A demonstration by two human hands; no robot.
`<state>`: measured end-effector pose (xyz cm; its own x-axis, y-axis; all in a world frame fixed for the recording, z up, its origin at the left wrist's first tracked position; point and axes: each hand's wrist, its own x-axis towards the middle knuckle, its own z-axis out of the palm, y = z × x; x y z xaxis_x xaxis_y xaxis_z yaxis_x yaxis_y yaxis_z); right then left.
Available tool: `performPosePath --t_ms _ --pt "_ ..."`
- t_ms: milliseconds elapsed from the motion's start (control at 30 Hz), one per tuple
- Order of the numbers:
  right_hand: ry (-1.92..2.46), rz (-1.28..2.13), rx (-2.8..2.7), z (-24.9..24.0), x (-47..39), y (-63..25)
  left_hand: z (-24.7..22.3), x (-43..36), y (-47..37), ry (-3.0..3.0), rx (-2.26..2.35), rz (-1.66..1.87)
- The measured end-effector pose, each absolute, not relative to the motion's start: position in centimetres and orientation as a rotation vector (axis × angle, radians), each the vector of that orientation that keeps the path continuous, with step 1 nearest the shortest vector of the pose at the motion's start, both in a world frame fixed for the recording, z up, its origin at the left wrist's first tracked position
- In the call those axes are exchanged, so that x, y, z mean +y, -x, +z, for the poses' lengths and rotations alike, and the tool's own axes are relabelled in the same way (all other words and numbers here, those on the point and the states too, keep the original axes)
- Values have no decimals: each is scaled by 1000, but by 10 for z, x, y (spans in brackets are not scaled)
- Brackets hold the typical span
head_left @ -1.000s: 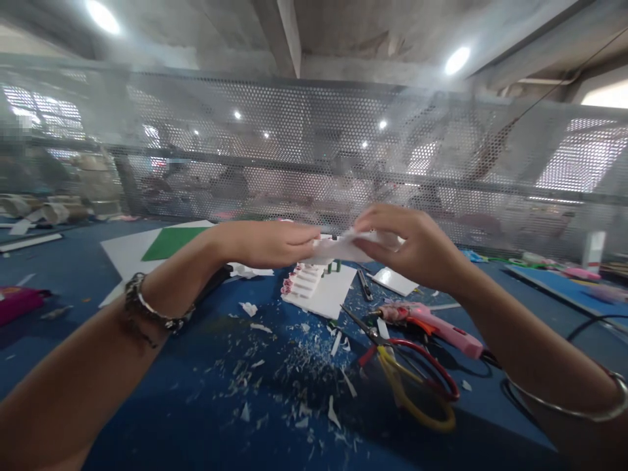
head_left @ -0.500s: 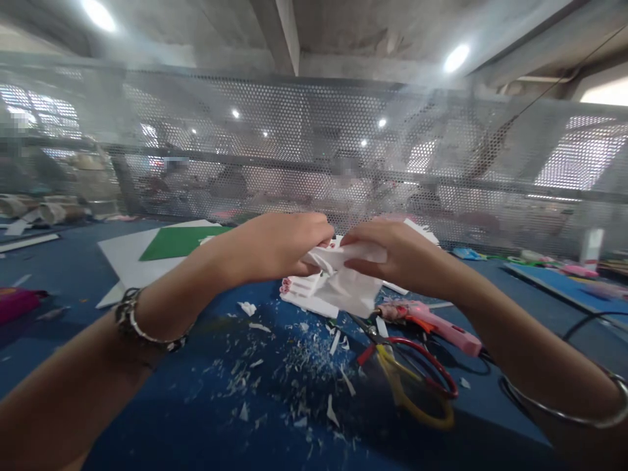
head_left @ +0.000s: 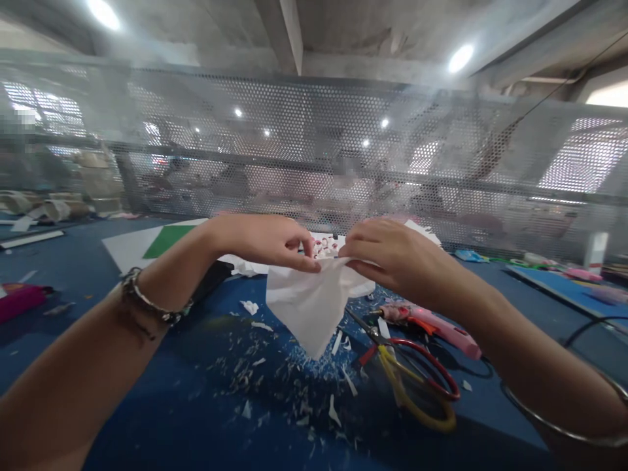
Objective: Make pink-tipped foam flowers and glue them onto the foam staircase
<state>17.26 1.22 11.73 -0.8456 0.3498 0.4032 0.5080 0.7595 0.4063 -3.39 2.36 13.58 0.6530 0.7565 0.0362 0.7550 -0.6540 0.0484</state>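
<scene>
Compared with half a second earlier, the white sheet (head_left: 304,304), then bunched between my hands, hangs spread, its corner pointing to six o'clock. My left hand (head_left: 272,240) appears to pinch its upper edge; my right hand (head_left: 385,254) grips that edge too. Scissors (head_left: 386,356) lie at four o'clock from it; the pink glue gun (head_left: 449,332), at three, is too blurred for reading markings.

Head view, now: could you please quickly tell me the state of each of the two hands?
Left hand: closed, pinching the upper edge of the white sheet.
Right hand: closed, pinching the same sheet between thumb and fingers.
</scene>
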Motion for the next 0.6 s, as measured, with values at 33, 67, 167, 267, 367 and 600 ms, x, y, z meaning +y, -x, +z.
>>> performPosePath --t_ms 33,67,167,267,367,600 --pt "665 -765 -2644 117 12 -173 136 26 35 -2847 1259 74" --pt "668 -761 -2636 118 11 -173 137 27 36 -2862 1223 88" --pt "704 -601 -2593 123 7 -174 139 27 37 -2907 1152 244" --pt "829 -369 -2515 127 8 -177 140 20 39 -3019 1110 409" --pt "953 -90 -2572 125 15 -177 136 9 44 -3099 1165 446" --pt "829 -289 -2614 106 36 -155 124 5 66 -3131 1449 488"
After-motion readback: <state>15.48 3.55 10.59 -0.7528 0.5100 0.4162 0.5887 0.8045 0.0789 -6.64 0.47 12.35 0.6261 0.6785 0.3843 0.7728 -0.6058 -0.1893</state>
